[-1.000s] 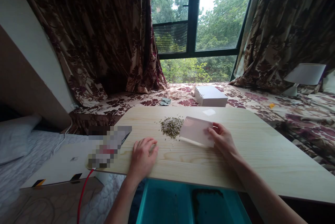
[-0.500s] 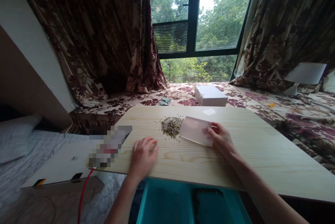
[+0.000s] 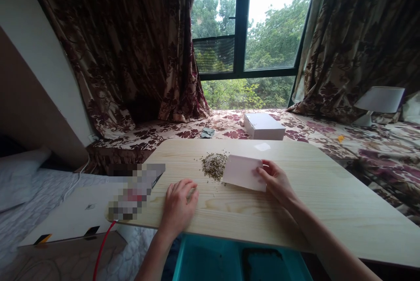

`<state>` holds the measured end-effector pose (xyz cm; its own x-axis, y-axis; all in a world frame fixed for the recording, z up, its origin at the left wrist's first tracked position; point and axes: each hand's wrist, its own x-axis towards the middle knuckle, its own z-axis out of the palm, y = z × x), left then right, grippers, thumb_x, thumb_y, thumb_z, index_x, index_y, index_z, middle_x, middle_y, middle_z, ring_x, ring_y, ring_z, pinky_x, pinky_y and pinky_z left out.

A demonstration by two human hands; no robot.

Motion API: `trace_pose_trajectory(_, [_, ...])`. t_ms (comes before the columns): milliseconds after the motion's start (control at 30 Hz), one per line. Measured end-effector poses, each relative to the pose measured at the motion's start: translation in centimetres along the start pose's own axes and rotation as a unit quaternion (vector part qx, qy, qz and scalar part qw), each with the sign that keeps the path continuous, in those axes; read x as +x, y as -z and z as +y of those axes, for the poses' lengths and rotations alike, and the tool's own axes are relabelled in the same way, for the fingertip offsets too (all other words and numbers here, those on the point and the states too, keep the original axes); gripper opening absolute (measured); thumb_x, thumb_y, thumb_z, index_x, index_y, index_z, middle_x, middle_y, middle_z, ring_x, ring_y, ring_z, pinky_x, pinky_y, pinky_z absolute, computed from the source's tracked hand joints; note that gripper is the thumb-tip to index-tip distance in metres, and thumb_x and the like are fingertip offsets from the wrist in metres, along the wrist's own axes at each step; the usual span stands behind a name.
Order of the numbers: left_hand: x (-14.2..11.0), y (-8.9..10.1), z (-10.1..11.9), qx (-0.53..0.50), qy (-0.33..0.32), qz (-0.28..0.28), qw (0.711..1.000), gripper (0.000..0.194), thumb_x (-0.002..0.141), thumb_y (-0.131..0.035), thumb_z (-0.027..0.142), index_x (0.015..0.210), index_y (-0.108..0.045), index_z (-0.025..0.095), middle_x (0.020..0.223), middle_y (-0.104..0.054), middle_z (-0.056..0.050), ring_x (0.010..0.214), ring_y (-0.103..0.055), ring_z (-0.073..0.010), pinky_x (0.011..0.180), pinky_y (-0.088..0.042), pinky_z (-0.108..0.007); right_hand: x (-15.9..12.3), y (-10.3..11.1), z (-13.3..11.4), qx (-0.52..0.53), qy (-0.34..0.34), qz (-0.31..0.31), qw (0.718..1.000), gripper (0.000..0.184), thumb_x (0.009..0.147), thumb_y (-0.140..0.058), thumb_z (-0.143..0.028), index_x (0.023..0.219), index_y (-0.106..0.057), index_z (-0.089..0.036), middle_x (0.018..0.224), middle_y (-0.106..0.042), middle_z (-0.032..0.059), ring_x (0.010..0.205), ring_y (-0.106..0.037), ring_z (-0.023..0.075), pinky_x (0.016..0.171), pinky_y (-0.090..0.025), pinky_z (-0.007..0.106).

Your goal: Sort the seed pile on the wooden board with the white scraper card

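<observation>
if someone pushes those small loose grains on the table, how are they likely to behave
The grains will probably spread rather than shift as one block, since strays already lie around the edge. They may slide or roll easily, as the tabletop looks smooth.

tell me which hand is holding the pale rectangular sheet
The right hand, gripping the pale rectangular sheet by the edge farther from the grain pile. The left hand holds no sheet; it rests on the wood-grain tabletop.

The sheet (image 3: 241, 172) in the right hand (image 3: 276, 181) is whitish, grains (image 3: 215, 169) left of it olive, the desk (image 3: 331, 202) beneath pale wood-grained, the bin (image 3: 208, 257) below turquoise.
</observation>
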<state>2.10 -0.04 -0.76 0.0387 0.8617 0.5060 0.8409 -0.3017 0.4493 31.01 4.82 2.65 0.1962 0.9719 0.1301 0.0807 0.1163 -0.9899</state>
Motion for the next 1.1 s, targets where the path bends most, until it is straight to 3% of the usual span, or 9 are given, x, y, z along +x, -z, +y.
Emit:
trace_pose_trajectory(367, [0.0,0.0,0.1,-0.005,-0.005,0.009,1.000,0.017,0.082,-0.051,0.025,0.092,-0.065,0.024,0.104,-0.067,-0.005,0.100,-0.057,-0.0217,0.095,-0.039,-0.044,1.6,-0.7,-1.9,-0.009,0.013,-0.057,0.998,0.027,0.066,-0.066,-0.034,0.087,-0.059,-0.019,0.071,-0.071,0.0033,0.061,-0.064,0.0154,0.052,-0.048,0.024])
trace_pose_trajectory(600, [0.0,0.0,0.3,-0.001,-0.005,0.012,1.000,0.018,0.081,-0.051,0.025,0.093,-0.065,0.024,0.103,-0.067,-0.005,0.100,-0.058,-0.0217,0.095,-0.040,-0.044,2.9,-1.5,-1.4,-0.024,0.014,-0.090,0.996,0.025,0.066,-0.063,-0.031,0.088,-0.060,-0.018,0.069,-0.069,0.0016,0.059,-0.061,0.0140,0.052,-0.046,0.024])
trace_pose_trajectory(1100, [0.0,0.1,0.2,0.014,0.000,0.001,1.000,0.019,0.082,-0.050,0.025,0.093,-0.065,0.023,0.105,-0.067,-0.004,0.102,-0.058,-0.0217,0.096,-0.039,-0.045,3.4,-1.1,-1.7,-0.026,-0.004,-0.124,0.992,0.025,0.068,-0.062,-0.031,0.089,-0.058,-0.019,0.072,-0.067,0.0016,0.063,-0.060,0.0140,0.054,-0.044,0.025])
